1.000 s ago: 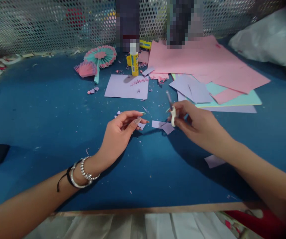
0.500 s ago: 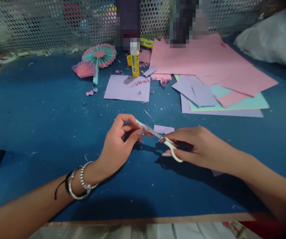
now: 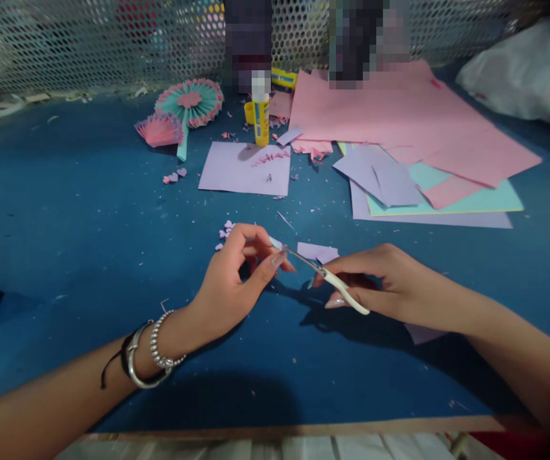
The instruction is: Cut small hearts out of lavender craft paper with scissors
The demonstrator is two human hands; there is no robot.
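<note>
My left hand [image 3: 230, 281] pinches a tiny lilac paper scrap [image 3: 275, 243] between thumb and fingers, just above the blue table [image 3: 64, 211]. My right hand [image 3: 382, 284] grips small white-handled scissors [image 3: 325, 279], blades pointing left at the scrap. A lilac paper offcut [image 3: 317, 252] lies on the table right behind the scissors. Tiny lilac heart cut-outs [image 3: 225, 231] lie just left of my left hand's fingers.
A lilac sheet [image 3: 246, 176] lies mid-table with a yellow glue stick [image 3: 260, 112] behind it. Pink and teal paper fans [image 3: 186, 108] sit at the back left. Pink, teal and lilac sheets [image 3: 423, 140] are stacked at the right. A perforated metal screen [image 3: 87, 45] closes the back.
My right hand swung the scissors from upright down to level and brought them to my left hand's pinched scrap. Both hands drew slightly nearer to me.
</note>
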